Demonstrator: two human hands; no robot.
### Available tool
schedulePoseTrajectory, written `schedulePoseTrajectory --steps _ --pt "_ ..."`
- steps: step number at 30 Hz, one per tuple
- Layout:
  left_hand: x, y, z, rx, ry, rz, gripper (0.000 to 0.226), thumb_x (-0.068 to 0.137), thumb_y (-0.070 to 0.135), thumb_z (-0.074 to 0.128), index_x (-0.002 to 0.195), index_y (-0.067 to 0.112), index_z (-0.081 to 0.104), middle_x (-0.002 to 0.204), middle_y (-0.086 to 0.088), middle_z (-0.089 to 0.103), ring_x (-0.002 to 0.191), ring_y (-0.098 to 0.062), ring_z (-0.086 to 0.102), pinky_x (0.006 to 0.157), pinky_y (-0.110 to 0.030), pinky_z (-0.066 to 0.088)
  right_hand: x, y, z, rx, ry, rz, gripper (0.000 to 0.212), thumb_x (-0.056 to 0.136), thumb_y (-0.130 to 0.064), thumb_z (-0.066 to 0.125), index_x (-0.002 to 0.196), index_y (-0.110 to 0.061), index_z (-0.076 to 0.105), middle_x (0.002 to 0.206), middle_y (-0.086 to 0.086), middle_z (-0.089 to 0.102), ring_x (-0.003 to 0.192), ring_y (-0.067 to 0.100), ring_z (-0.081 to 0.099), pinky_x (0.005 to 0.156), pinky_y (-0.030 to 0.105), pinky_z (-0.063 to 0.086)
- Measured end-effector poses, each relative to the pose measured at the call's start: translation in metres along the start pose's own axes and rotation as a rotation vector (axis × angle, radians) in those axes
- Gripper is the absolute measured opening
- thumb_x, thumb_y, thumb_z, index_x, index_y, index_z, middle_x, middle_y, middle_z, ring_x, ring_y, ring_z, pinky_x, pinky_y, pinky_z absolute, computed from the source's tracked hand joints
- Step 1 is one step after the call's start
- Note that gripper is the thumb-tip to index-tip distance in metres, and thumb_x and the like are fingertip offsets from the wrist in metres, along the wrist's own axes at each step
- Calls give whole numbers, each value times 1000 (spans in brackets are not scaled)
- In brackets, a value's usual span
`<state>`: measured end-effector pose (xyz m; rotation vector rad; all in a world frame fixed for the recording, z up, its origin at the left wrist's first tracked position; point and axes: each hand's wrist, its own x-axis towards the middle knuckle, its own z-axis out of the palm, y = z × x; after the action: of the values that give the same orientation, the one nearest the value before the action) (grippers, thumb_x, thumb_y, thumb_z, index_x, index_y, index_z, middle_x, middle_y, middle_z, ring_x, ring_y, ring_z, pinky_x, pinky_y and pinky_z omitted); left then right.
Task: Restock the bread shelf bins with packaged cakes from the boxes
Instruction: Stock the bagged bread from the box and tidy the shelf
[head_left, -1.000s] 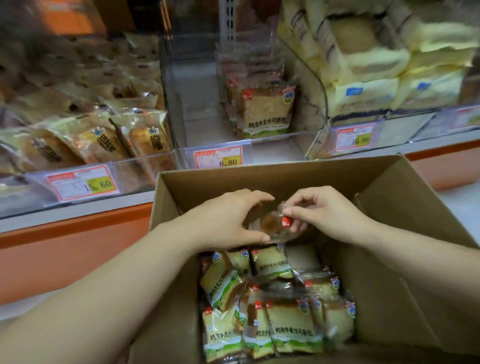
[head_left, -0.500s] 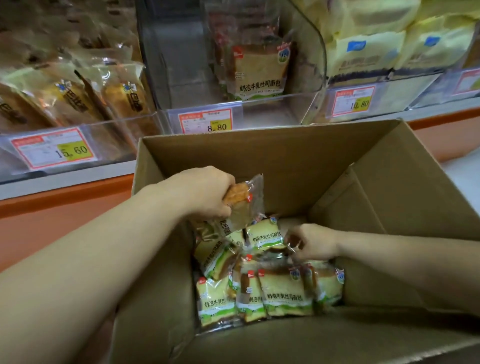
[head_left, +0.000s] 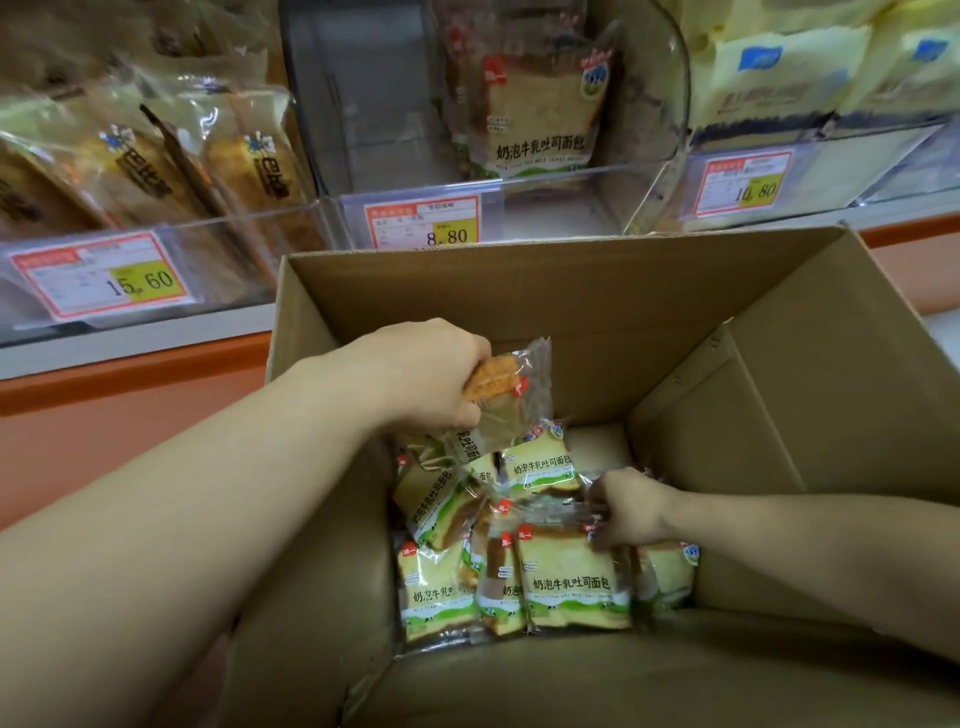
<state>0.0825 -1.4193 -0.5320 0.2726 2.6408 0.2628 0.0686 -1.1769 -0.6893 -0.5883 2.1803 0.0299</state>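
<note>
The fingers of the left hand (head_left: 426, 379), at the centre of the frame, are curled tight round one end of a packet of cake (head_left: 506, 405), holding it tilted just above the pile of packets (head_left: 571, 582). Lower right of centre, the right hand (head_left: 631, 506) reaches down into that pile with its fingers bent onto the crinkled clear top of a packet; whether they actually have hold of it cannot be told. The pile lies on the floor of an open cardboard box (head_left: 467, 291) that fills the lower half of the frame. Above the box, at top centre, a clear bin (head_left: 571, 179) holds one upright packet (head_left: 540, 104) of the same kind behind a price tag (head_left: 423, 223) reading 8.80. Bins of other bread (head_left: 156, 156) sit on either side.
</note>
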Motion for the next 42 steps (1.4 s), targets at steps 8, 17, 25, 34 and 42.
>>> schedulePoseTrajectory --steps 8,17,25,34,42 --pt "-8 6 -5 39 71 -21 30 84 35 64 111 24 55 91 5 57 83 -18 58 71 -33 50 -57 -23 -64 -92 256 -130 34 75 -28 70 60 -21 40 59 -7 42 62 17 46 54 27 35" --pt "-57 13 -38 -97 408 -37 28 82 35 62 107 26 55 94 5 60 89 -19 59 79 -36 51 -157 -38 -134 -158 598 -214 17 74 -29 73 86 -20 65 79 -5 64 77 12 60 70 33 51" --pt "-107 14 -80 -213 811 -18 32 83 29 65 113 25 56 85 9 57 83 -18 57 74 -34 48 -219 -74 -183 -175 850 -297 20 78 -30 74 95 -24 68 85 -8 65 79 7 57 72 27 50" --pt "-122 -2 -108 -438 1220 -61 35 85 20 67 119 21 57 105 6 64 95 -13 58 81 -26 44 -236 -98 -251 -72 1155 -437 22 77 -15 77 97 -19 70 84 -8 63 82 13 60 78 32 51" --pt "-102 -20 -108 -463 1245 -166 41 88 22 65 127 22 53 113 5 63 101 -15 58 81 -24 43 -172 -85 -293 116 1075 -318 18 80 -15 75 84 -26 61 80 -11 60 81 15 58 70 28 42"
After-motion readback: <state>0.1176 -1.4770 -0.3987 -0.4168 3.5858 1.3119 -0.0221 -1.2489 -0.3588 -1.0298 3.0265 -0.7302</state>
